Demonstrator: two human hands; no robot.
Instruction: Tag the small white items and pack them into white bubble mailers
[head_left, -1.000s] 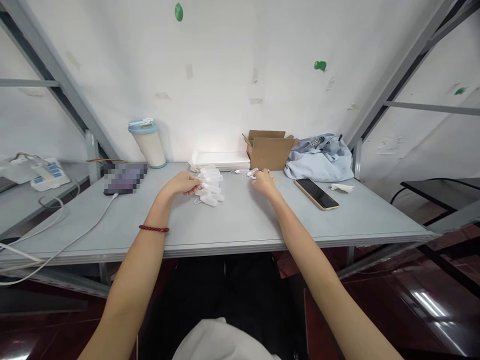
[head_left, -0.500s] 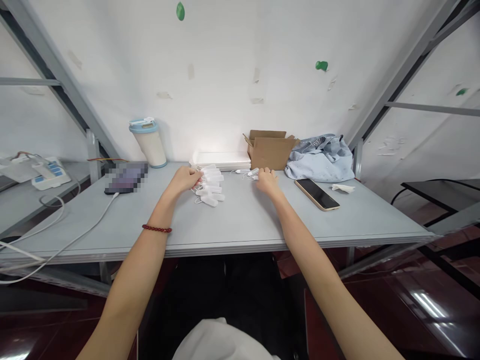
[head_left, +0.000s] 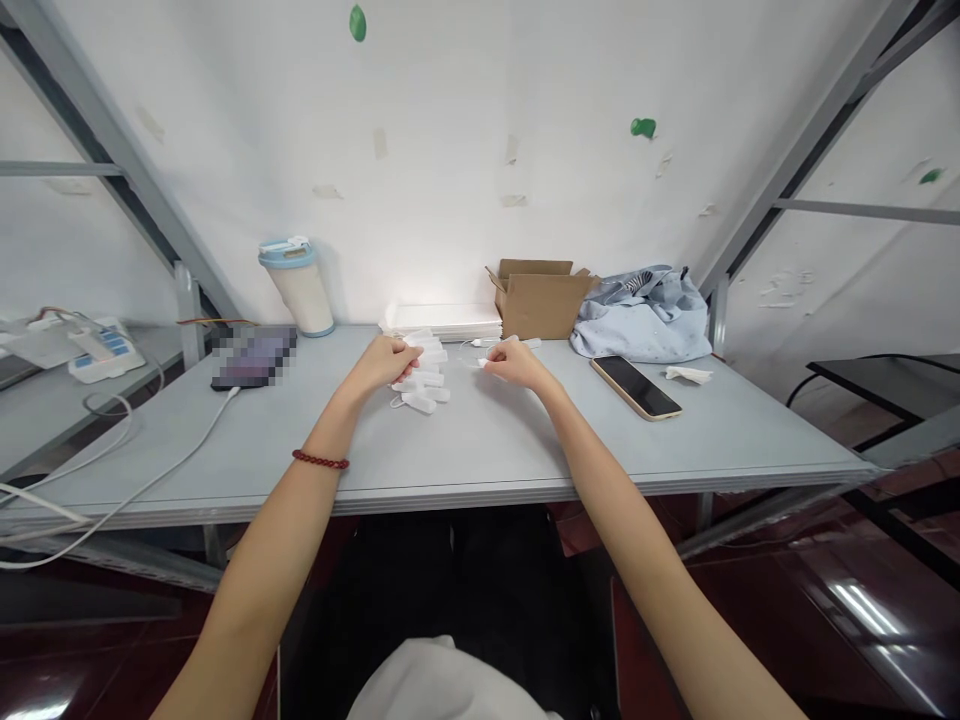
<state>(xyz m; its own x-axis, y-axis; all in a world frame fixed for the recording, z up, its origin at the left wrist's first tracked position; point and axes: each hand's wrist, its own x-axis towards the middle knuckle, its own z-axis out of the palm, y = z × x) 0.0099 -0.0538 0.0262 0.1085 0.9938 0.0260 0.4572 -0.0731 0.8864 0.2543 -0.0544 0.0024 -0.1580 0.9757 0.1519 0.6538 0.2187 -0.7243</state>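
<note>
Several small white tag-like pieces with thin string loops [head_left: 418,402] lie in an overlapping row on the grey table [head_left: 465,450]. My left hand [head_left: 384,362] rests at the left side of this row, its fingers curled together over the pieces; what is between them, if anything, is hidden. To the right, my right hand [head_left: 519,362] pinches the end of a small white looped piece [head_left: 484,363] just above the tabletop. Another white looped piece [head_left: 480,343] lies behind it, and one more [head_left: 532,343] shows partly beyond my right hand.
A white flat stack [head_left: 446,320] and an open cardboard box [head_left: 547,305] stand against the wall. Bunched blue cloth [head_left: 641,320], a phone [head_left: 636,387] and a crumpled tissue [head_left: 688,375] lie right. A tumbler [head_left: 300,290] and a blurred device [head_left: 255,357] on a cable are left.
My right hand has moved left and now pinches a small white piece. My left hand has shifted slightly right, further over the row of pieces.
</note>
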